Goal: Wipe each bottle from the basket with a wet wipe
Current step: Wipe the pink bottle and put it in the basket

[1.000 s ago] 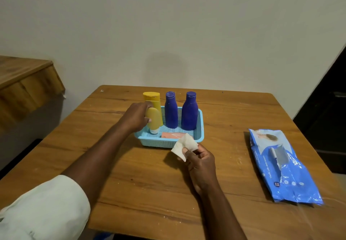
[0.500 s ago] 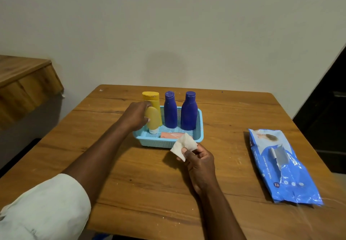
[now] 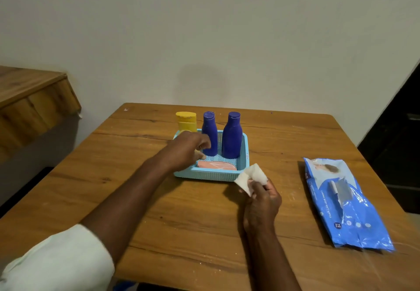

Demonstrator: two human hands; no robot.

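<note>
Seen from a head-worn camera above a wooden table [image 3: 181,211]: light blue mesh basket [image 3: 211,175] near the table's middle, loaded with a yellow bottle [image 3: 186,121] at the far left corner and two dark blue bottles standing upright beside it, a smaller one [image 3: 209,131] in the middle and a larger one [image 3: 232,135] to the right. Flat along the basket's near side, a pinkish-orange item [image 3: 216,165], lying down.

Left hand [image 3: 187,148] reaching over the basket's left portion, blurred, fingers loosely curled and gripping nothing visible, just in front of the yellow bottle and partly covering its lower body, fingertips close to the smaller blue bottle; touching or not, cannot tell.

Right hand [image 3: 261,202] just in front of the basket's near right corner, low over the table, fingers pinching a folded white wet wipe [image 3: 251,177] that sticks up toward the basket's rim.

Well off to the right, apart from both hands, a blue pack of wet wipes [image 3: 345,204] lying flat on the table. Pale sleeve [image 3: 59,261] at the lower left.
</note>
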